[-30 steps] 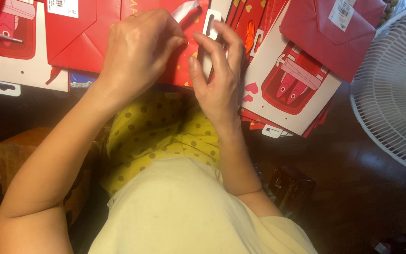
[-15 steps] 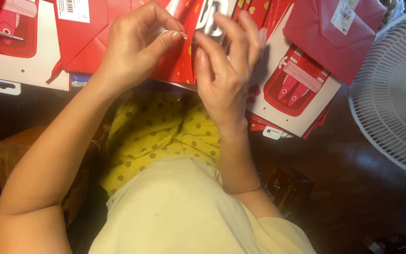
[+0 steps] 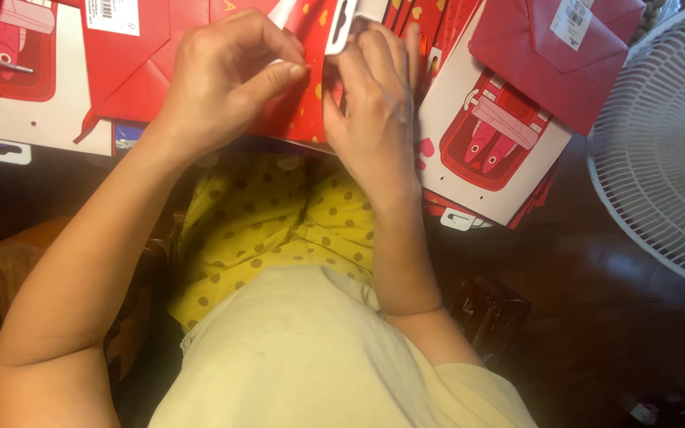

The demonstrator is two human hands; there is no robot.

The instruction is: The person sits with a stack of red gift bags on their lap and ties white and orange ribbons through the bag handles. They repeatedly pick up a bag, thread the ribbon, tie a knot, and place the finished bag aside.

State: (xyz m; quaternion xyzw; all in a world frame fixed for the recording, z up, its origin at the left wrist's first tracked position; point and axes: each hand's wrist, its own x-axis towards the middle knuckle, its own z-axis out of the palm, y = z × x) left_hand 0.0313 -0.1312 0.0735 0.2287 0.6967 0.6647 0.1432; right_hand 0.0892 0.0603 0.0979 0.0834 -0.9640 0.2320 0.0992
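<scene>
Both hands pinch the same thing: left hand (image 3: 227,75) grips the red paper bag (image 3: 291,103) at 12 o'clock, right hand (image 3: 374,99) clamps its white hang tab (image 3: 350,20). Tab looks half attached, hard to tell. Finished bags (image 3: 501,135) piled at 2 o'clock.

Two bare hands, the left hand (image 3: 227,75) and the right hand (image 3: 374,103). Two white cards printed with red pouches (image 3: 489,139), one folded crimson paper bag (image 3: 552,55), one white mesh fan (image 3: 663,150).
</scene>
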